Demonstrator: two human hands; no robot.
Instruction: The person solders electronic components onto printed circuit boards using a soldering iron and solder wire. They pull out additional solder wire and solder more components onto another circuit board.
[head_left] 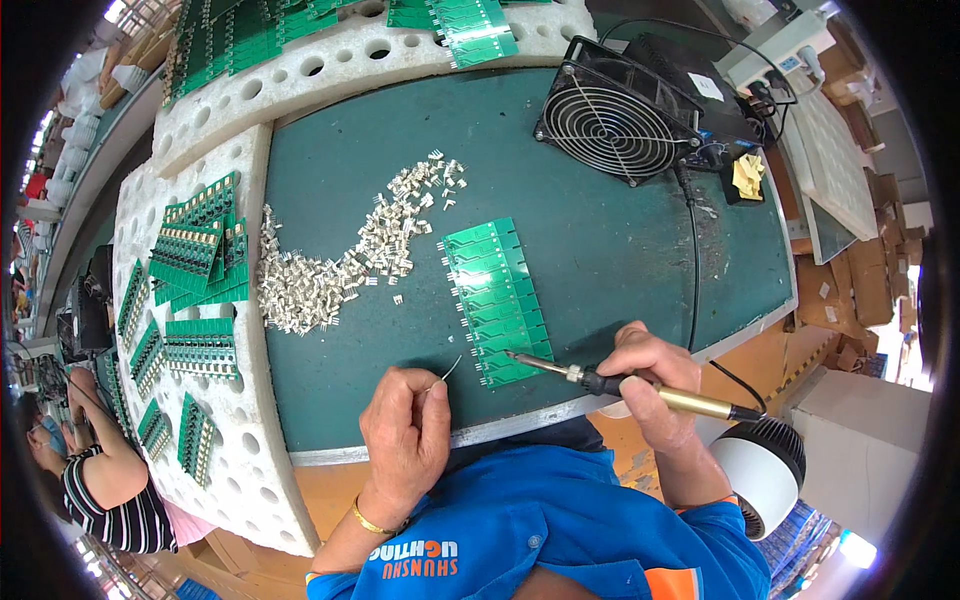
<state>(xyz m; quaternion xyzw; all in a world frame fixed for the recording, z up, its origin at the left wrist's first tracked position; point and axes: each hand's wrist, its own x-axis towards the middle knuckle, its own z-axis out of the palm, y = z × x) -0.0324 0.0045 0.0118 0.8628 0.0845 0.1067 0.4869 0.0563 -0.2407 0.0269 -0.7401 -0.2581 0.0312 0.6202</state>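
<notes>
My right hand (652, 382) is wrapped round a soldering iron (697, 402) with a black and gold handle. Its tip rests at or just over the near end of a green circuit board panel (497, 300), which lies flat on the table with small pins along its left edge. Left of the panel, my left hand (405, 425) is closed in a pinch on a thin solder wire (453, 367). The wire's free end points up toward the panel, apart from the iron's tip. Beyond my left hand spreads a pile of small white connectors (312, 285).
White foam boards (255, 440) with round holes border the table's left and far sides, bearing several green circuit boards (200, 345). A black fan (615, 125) stands far right, near a yellow sponge (747, 176). A black cable (694, 260) crosses the green tabletop (600, 240). Another person (105, 480) sits at left.
</notes>
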